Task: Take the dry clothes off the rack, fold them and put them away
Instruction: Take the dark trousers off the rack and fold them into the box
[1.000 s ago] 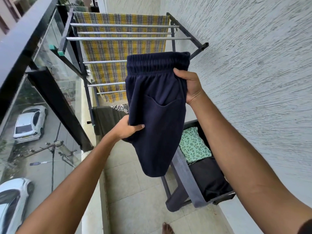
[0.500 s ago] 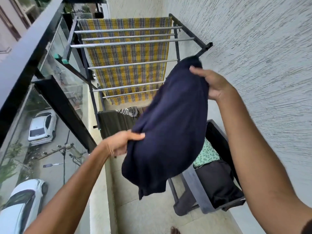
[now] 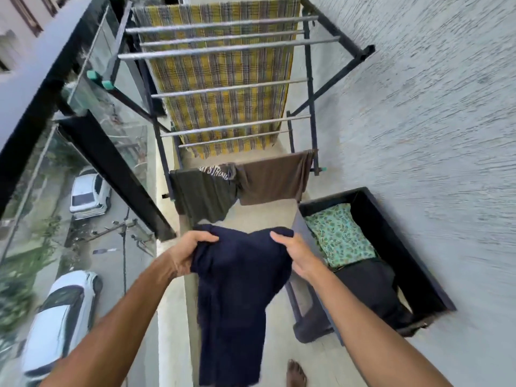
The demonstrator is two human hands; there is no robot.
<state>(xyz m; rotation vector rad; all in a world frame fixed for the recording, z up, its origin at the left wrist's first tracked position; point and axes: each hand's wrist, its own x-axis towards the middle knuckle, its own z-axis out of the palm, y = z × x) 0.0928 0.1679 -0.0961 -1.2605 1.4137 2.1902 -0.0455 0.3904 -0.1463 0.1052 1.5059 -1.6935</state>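
Observation:
Navy shorts (image 3: 237, 289) hang folded in front of me, low over the balcony floor. My left hand (image 3: 187, 252) grips their upper left corner and my right hand (image 3: 296, 255) grips the upper right corner. Behind them stands the drying rack (image 3: 223, 48) with a yellow checked cloth (image 3: 223, 82) over its far bars. A dark green T-shirt (image 3: 203, 196) and a brown garment (image 3: 273, 180) hang on its lowest front bar. A black bin (image 3: 405, 233) at the right holds a folded green leaf-print cloth (image 3: 340, 236) and a black garment (image 3: 368, 289).
A rough white wall (image 3: 432, 121) runs along the right. A glass railing with a black frame (image 3: 111, 174) closes the left side, with parked cars (image 3: 89, 194) far below. My bare foot (image 3: 296, 375) stands on the tiled floor.
The shorts have come down from chest height to low in front of me. Both hands now hold the top corners, and my view has tipped downward.

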